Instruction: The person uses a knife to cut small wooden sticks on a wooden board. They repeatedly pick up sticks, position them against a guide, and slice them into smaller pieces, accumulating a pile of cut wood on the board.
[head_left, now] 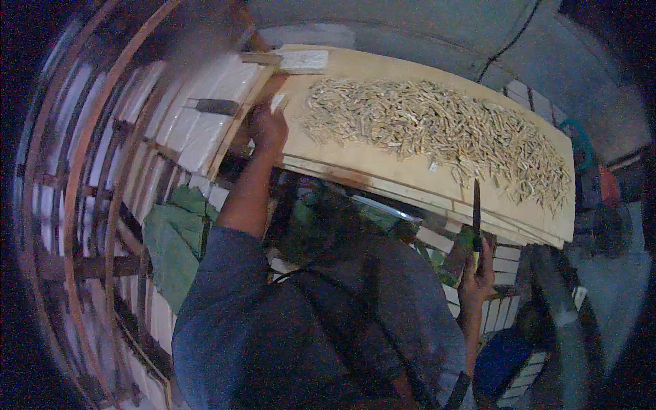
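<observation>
Hands work at a wooden board [383,167] that carries a wide heap of small pale sticks [437,130]. The left hand [268,128] rests at the board's left edge, fingers curled around a small pale piece [277,102]. The right hand [476,281] sits below the board's front edge, closed around the handle of a knife [476,212] whose blade points up.

The far board [383,164] is mostly covered by a heap of small sticks [437,130], leaving bare strips along its near edge and left end. Wooden slats [82,205] crowd the left; a knife [476,212] stands upright at the right.
</observation>
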{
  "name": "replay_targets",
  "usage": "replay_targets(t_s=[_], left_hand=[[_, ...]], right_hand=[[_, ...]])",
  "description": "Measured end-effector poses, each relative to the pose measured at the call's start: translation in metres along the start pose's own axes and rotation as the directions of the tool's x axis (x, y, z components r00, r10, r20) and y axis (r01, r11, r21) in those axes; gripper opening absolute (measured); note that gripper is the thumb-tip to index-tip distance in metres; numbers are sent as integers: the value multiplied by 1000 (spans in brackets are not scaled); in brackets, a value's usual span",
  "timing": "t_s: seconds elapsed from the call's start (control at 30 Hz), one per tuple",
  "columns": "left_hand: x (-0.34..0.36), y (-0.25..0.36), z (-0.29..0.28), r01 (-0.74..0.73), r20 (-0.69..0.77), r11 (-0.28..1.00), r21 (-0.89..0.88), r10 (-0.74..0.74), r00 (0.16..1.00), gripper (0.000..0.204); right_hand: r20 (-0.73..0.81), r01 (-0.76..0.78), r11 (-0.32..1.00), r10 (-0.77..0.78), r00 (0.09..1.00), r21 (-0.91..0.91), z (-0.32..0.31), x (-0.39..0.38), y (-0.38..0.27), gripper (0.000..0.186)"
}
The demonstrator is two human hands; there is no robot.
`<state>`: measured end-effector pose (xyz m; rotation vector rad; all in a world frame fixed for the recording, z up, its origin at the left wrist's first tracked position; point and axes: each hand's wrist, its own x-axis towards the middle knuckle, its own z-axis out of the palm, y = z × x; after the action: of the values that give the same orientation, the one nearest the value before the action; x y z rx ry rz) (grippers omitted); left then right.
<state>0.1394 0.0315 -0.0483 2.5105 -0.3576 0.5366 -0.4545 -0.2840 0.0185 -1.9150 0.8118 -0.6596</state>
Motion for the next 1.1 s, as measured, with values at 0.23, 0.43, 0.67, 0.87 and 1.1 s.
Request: replay_targets(t_s=[0.23, 0.43, 0.67, 0.87, 1.1], left_hand=[[-92, 137, -28, -7, 237, 872, -490, 141, 961, 37], [-162, 237, -20, -522, 162, 617, -588, 723, 672, 38], [-168, 230, -21, -529, 212, 545, -650, 799, 563, 41], [-166, 229, -20, -559, 243, 536, -632, 823, 514, 44], [-171, 246, -9, -534, 280, 594, -602, 783, 556, 43]], right_hand=[[47, -58, 998, 59, 997, -22, 4, -5, 8, 53], [300, -79, 978, 135, 944, -191, 31, 45, -37, 49], [85, -47, 992, 57, 995, -116, 14, 73, -23, 47], [147, -77, 967, 115, 982, -241, 16, 54, -53, 50], [186, 14, 980, 24, 982, -199, 26, 39, -37, 52]])
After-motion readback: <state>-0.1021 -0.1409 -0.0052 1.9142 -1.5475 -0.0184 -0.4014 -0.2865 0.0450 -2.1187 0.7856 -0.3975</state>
